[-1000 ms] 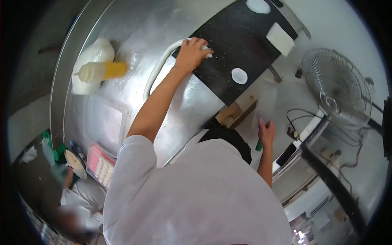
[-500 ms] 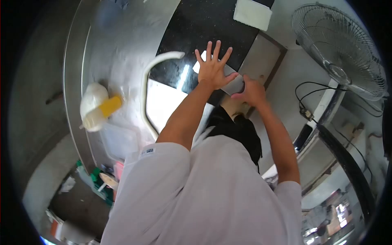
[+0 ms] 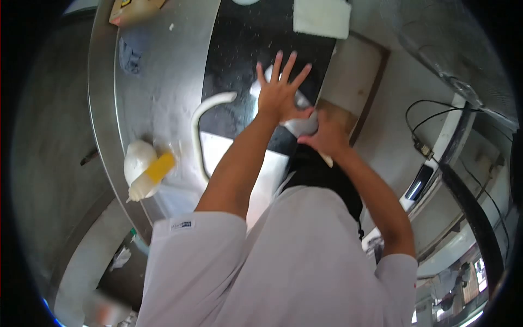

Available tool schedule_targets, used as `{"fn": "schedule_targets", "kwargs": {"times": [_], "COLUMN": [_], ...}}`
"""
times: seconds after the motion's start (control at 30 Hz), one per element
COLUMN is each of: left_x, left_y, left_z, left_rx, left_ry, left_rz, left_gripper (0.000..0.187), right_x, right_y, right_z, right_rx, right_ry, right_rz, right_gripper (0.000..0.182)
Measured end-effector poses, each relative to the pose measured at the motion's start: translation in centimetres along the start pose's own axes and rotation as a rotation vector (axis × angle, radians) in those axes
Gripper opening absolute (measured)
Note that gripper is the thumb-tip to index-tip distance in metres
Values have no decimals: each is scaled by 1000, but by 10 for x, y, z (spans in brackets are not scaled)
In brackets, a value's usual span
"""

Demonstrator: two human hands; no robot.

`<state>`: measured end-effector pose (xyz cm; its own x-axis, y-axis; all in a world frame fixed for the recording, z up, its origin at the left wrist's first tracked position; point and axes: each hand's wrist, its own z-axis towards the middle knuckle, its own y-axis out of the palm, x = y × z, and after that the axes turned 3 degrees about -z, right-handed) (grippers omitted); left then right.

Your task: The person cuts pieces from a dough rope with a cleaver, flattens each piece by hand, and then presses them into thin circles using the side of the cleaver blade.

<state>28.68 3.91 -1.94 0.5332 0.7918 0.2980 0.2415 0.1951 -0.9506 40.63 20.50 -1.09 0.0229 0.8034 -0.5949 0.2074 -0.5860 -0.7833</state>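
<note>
Two bare hands are close together over a dark board (image 3: 234, 65) on the metal surface (image 3: 163, 103). The left hand (image 3: 278, 101) lies flat, palm down, with its fingers spread wide apart. Its palm is on a wide grey blade (image 3: 301, 126). The right hand (image 3: 329, 133) is closed around the near right end of that blade, thumb on one side and a finger on the other. Its grip on any handle is hidden. A white, shiny patch (image 3: 269, 72) shows between the left fingers; I cannot tell whether it is blade or something under it.

The blade looks stiff, smooth and maybe a bit slippery. It seems best to hold it at the near end, and to press only on its flat side, away from the edge.

Left of the hands, a long white roll (image 3: 196, 122) curves like a hook, with its far tip on the board. It looks like dough, so I think it is soft and bends or dents easily. Open fingers under it would be kinder than a pinch. Farther left are a bottle with yellow in it (image 3: 160, 168) and a white lump (image 3: 137, 159). A white cloth (image 3: 321, 19) lies at the far right.
</note>
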Motion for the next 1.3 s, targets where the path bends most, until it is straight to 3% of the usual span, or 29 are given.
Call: {"fn": "schedule_targets", "kwargs": {"times": [0.07,0.1,0.2,0.3,0.37,0.4,0.43,0.57,0.6,0.67,0.7,0.73,0.77,0.8,0.87,0.93,0.97,1.0,1.13,1.17,1.2,1.23,1.27,1.3], "left_x": [-9,-10,-24,-21,8,9,6,2,10,3,-21,-14,-3,9,23,19,12,12,8,-1,-13,-3,11,17], "left_y": [-2,-6,-7,9,5,5,6,4,-27,-32,1,-4,2,5,-2,2,8,6,-33,-16,10,15,16,12], "left_z": [17,27,59,17,-15,-4,15,48,58,65,62,39,14,-6,6,19,30,42,50,33,19,2,0,10], "left_rx": [44,62,125,46,-133,-176,-116,79,27,24,-28,-32,-79,-139,-306,-260,-111,69,16,80,160,103,-6,-12], "left_ry": [47,49,123,140,137,190,203,138,100,64,150,241,266,296,307,290,238,192,-30,50,129,132,130,145], "left_rz": [32,66,61,41,-18,-26,-9,18,78,53,72,105,91,65,58,2,-5,3,44,-37,-112,-92,13,6], "left_gripper": [111,111,110,112,114,112,111,108,110,115,106,107,109,111,109,106,107,108,117,113,109,109,110,110], "right_x": [3,0,3,6,5,11,18,31,33,29,29,28,17,12,33,45,43,45,52,35,35,37,49,47], "right_y": [-7,-17,-23,-7,8,9,10,-35,-40,-31,-18,-8,-6,0,6,-19,-32,-47,-53,-56,-46,-34,-15,-26], "right_z": [15,27,51,16,-22,-19,-19,42,65,44,29,25,1,-25,-32,2,10,27,86,75,51,28,10,15], "right_rx": [-133,-180,-154,-178,-196,-64,37,-99,-148,-237,-245,-240,-148,-161,14,-102,-221,-259,-193,-388,-402,-445,-316,-71], "right_ry": [146,182,159,103,66,34,-9,86,92,109,71,21,5,10,-60,16,98,22,-295,-156,-194,-69,-81,-240], "right_rz": [181,116,97,122,160,101,44,7,31,66,225,383,69,81,-83,-53,-11,-47,-77,55,-12,45,-38,-138], "right_gripper": [81,75,76,76,76,76,75,79,83,86,87,89,88,88,88,85,83,80,76,78,80,90,89,88]}}
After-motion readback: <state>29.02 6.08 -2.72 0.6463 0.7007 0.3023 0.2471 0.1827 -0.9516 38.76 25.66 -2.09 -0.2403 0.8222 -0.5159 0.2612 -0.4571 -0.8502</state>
